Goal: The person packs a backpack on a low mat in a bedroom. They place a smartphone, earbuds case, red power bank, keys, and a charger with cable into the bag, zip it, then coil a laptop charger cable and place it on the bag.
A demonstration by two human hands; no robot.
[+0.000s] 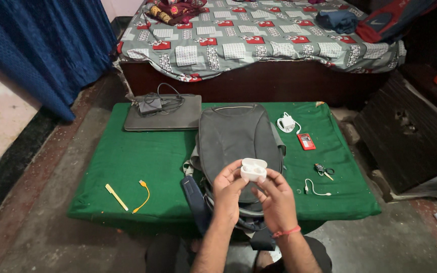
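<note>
1. Both hands meet above the grey backpack [238, 139]. The left hand [227, 189] cups a small white earbud case [253, 170] from below and the side, and the right hand [277, 198] has its fingertips at the case's lower edge. The lid stands open.
2. The case looks light, hard and smooth, a glossy plastic shell that could slip from loose fingers. The hinged lid seems its weak point, so the rounded body below the seam is the safer place to pinch.
3. The backpack lies flat on the bench [127, 167], which is covered in green cloth, soft enough to cushion a dropped case.
4. On the cloth to the left lie a short orange cable [142, 196] and a pale yellow pen [116, 196]; farther back sits a closed laptop [163, 114] with a charger on it.
5. To the right lie a white charger [287, 123], a small red device [306, 141], keys [322, 171] and a white cable [315, 188].
6. Beyond the bench stands a bed [259, 40] with a patterned grey and red sheet; a blue curtain [46, 40] hangs at the left over a bare, worn floor.
</note>
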